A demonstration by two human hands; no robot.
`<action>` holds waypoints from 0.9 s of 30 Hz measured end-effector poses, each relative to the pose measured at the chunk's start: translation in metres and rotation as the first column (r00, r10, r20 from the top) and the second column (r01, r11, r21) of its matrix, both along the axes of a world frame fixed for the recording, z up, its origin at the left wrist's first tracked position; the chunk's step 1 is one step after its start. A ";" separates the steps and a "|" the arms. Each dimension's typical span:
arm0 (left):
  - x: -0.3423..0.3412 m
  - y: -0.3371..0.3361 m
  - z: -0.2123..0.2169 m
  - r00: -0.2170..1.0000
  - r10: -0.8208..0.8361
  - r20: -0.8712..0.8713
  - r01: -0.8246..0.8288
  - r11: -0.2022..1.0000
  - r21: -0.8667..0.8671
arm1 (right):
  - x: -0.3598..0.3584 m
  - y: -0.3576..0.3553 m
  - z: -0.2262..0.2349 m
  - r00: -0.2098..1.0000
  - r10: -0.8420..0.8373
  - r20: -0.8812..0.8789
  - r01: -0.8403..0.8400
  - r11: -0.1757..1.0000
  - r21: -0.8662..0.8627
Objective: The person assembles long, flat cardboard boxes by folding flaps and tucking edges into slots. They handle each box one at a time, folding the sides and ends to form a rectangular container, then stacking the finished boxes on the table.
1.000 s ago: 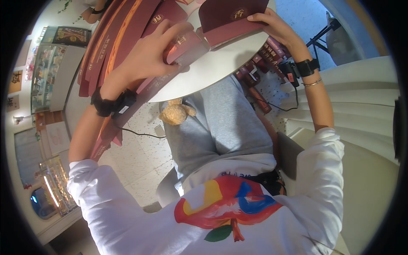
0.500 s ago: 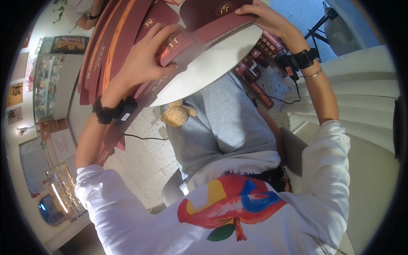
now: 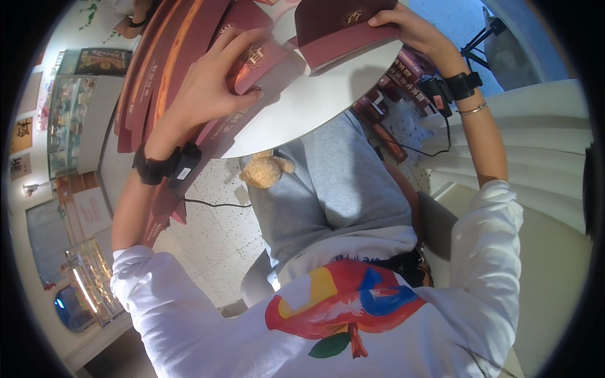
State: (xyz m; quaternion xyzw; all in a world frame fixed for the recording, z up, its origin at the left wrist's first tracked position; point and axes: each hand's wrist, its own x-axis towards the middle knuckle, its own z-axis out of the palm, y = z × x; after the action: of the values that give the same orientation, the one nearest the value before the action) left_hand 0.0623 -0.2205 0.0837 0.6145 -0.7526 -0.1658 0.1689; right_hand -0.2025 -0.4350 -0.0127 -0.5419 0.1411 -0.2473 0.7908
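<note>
White tabletop (image 3: 296, 116), maroon cardboard (image 3: 343, 36), right fingers (image 3: 386, 17) on edge

The left hand (image 3: 211, 88) is gripping maroon cardboard (image 3: 263, 62) over the white table (image 3: 302, 113). Farther right, the right hand (image 3: 414, 30) is holding a folded maroon panel (image 3: 343, 44).

Smooth maroon card (image 3: 346, 45), smooth white tabletop (image 3: 299, 116), grey cloth trousers (image 3: 353, 183), fuzzy plush toy (image 3: 263, 172)

The maroon card (image 3: 318, 31) bears a seemingly gold emblem (image 3: 353, 17).
</note>
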 end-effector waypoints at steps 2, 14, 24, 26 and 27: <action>-0.002 0.001 0.000 1.000 -0.010 0.026 0.010 1.000 -0.004 | 0.004 -0.006 -0.005 1.000 0.016 0.000 -0.016 0.999 -0.032; -0.001 0.003 -0.020 0.994 -0.045 0.101 0.059 0.989 -0.138 | 0.019 -0.003 -0.001 0.998 0.055 0.002 -0.055 0.998 0.005; -0.006 0.007 -0.020 0.996 0.044 0.077 -0.042 0.999 -0.029 | 0.020 -0.008 -0.016 0.992 -0.102 -0.078 0.086 0.979 -0.185; -0.008 0.011 -0.023 0.988 -0.018 0.154 0.040 0.990 -0.138 | 0.015 -0.009 -0.023 0.999 -0.031 -0.015 0.027 0.980 -0.196; -0.010 0.013 -0.024 0.984 -0.057 0.166 0.092 0.974 -0.207 | 0.013 -0.010 -0.027 0.999 -0.036 0.029 0.041 0.976 -0.215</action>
State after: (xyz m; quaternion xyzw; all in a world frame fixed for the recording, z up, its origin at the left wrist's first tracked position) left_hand 0.0522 -0.2079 0.0593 0.5754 -0.7997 -0.0405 0.1670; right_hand -0.1897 -0.4454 -0.0398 -0.6185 0.1139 -0.2832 0.7240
